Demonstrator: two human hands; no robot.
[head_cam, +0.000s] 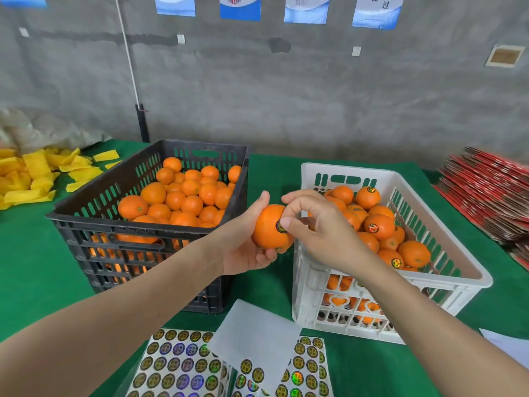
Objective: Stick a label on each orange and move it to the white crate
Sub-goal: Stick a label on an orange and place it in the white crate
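Nearest, on the green cloth: sticker sheets [183, 365], overlapped by a bare backing sheet [254, 336]. Above these, between the two crates: orange [269, 227], cupped from below in the left hand [246, 242], fingers wrapped round it. On its near face: label [280, 227], pinned under the thumb tip of the right hand [317, 230], other fingers curled above. Not yet over the white crate [349, 167]; just beside its near-left corner. Risks, as judged: could lift at an edge if pressed on one side only; could wrinkle on the curved peel; could come away with the thumb on release. Could also roll off the palm on the way right, or scuff labelled fruit below if dropped. Further left: black crate [114, 224], unlabelled fruit. Far: yellow foam sleeves [34, 173], red stack [486, 190].
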